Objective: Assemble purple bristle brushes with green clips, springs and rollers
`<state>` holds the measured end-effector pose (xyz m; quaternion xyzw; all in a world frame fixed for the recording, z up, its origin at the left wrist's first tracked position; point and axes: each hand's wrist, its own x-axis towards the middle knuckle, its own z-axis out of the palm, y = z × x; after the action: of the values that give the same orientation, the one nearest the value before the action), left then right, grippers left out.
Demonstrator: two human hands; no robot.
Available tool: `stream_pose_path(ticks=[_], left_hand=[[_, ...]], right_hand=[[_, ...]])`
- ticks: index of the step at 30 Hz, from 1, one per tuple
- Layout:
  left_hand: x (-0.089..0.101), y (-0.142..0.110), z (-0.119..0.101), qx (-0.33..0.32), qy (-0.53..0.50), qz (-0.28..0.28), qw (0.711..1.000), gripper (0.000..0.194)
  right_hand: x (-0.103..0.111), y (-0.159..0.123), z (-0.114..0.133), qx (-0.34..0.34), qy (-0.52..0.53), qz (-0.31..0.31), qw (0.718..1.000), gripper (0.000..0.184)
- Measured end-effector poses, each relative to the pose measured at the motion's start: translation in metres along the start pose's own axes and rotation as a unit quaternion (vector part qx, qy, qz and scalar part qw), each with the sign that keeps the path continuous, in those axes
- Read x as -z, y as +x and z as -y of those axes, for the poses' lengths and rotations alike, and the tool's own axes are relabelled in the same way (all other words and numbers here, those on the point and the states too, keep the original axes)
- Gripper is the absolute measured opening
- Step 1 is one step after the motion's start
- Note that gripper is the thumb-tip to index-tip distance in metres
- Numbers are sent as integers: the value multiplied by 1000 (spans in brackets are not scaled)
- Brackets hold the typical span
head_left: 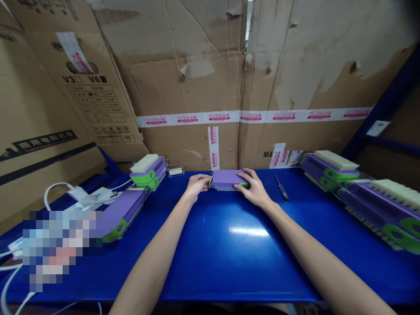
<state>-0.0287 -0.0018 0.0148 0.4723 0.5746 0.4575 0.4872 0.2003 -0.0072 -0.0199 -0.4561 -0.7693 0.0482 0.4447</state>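
Observation:
A flat purple device with a green end and pale bristles underneath, like a brush unit [226,178], lies bristle side down at the back of the blue table. My right hand [255,188] wraps over its right end, thumb in front and fingers behind. At its left end, the bent fingers of my left hand [197,186] are closed on the edge; whether a smaller part sits between them is hidden. A screwdriver [281,188] with a dark handle lies right of my right hand.
Similar purple and green brush units are stacked at left [149,170] and right [331,170]. A small clear case [176,172] lies at the back. A white power strip [95,199] with cables is at left. Cardboard [190,87] walls the back of the blue table [210,262].

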Motion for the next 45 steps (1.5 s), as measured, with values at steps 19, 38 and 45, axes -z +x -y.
stream_pose_path(ticks=[19, 38, 45], left_hand=[[1, 2, 2, 9, -28, -6, 1000, 30], [-5, 2, 2, -21, 27, 53, 998, 46], [2, 12, 10, -95, 134, -39, 986, 31]], right_hand=[[0, -1, 3, 4, 7, 1, 1000, 43], [-1, 0, 1, 0, 3, 0, 1000, 44], [0, 0, -1, -3, 0, 0, 1000, 43]])
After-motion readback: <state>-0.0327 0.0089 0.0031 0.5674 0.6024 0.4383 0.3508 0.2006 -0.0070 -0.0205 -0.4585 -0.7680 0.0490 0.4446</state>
